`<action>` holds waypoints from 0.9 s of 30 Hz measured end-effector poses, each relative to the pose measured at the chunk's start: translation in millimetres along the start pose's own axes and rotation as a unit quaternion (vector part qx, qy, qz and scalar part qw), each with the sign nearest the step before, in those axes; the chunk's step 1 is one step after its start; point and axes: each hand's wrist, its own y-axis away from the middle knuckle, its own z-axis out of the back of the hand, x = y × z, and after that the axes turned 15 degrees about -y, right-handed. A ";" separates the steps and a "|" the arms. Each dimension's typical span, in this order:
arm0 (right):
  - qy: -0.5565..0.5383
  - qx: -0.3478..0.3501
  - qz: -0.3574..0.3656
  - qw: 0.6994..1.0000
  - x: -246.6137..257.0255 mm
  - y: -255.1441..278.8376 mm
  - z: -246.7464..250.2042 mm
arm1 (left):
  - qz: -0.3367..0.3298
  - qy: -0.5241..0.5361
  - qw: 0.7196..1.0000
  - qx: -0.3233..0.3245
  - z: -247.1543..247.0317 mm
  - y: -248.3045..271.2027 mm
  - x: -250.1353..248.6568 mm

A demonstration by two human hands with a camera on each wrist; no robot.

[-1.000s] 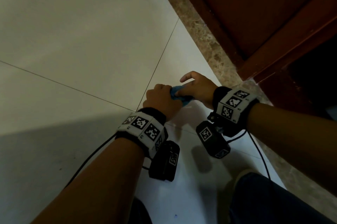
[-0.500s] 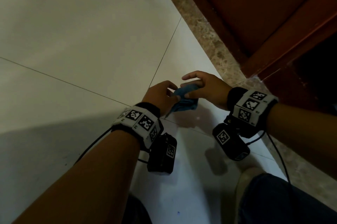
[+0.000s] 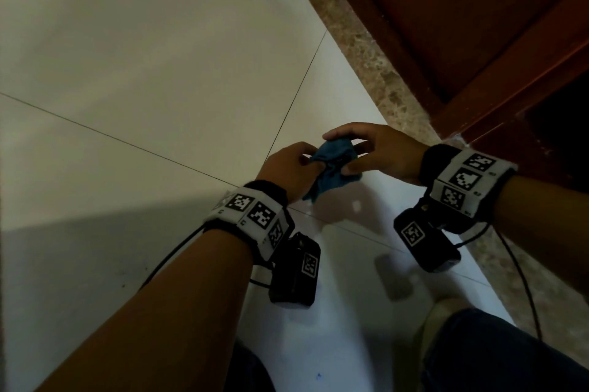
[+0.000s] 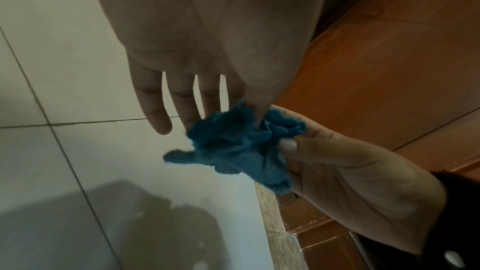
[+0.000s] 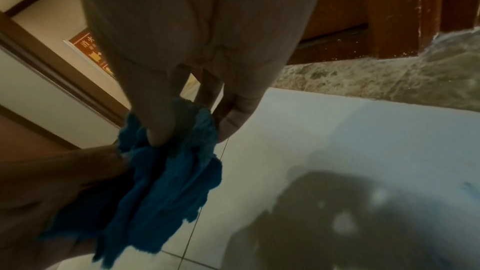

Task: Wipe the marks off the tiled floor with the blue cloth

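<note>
The blue cloth [image 3: 331,168] is a crumpled wad held in the air between both hands, above the pale tiled floor [image 3: 153,79]. My left hand [image 3: 291,168] pinches its left side with thumb and forefinger; the other fingers [image 4: 155,114] hang straight. My right hand [image 3: 373,155] pinches the cloth's right side, thumb [image 5: 161,128] pressed into the cloth [image 5: 161,178]. In the left wrist view the cloth [image 4: 233,149] bunches between the two hands. A small blue mark [image 3: 318,376] shows on the tile near my knees.
A speckled stone strip [image 3: 366,50] runs along a red-brown wooden door and frame [image 3: 478,24] at the right. Dark grout lines [image 3: 296,95] cross the floor. My knees in dark trousers [image 3: 497,356] and a light shoe [image 3: 436,312] are at the bottom. Cables trail from both wristbands.
Both hands have lifted the cloth off the floor and drawn slightly apart, opening the wad between them. The right hand has shifted right.
</note>
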 end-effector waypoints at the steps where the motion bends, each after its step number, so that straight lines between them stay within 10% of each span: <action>1: -0.005 -0.012 0.007 1.000 -1.2 -0.1 0.5 | -0.007 0.000 1.000 -0.003 0.5 0.2 -0.5; 27: -0.058 -0.121 -0.020 0.991 -2.1 -8.9 1.9 | 0.019 0.114 0.993 -0.020 7.8 -3.1 9.5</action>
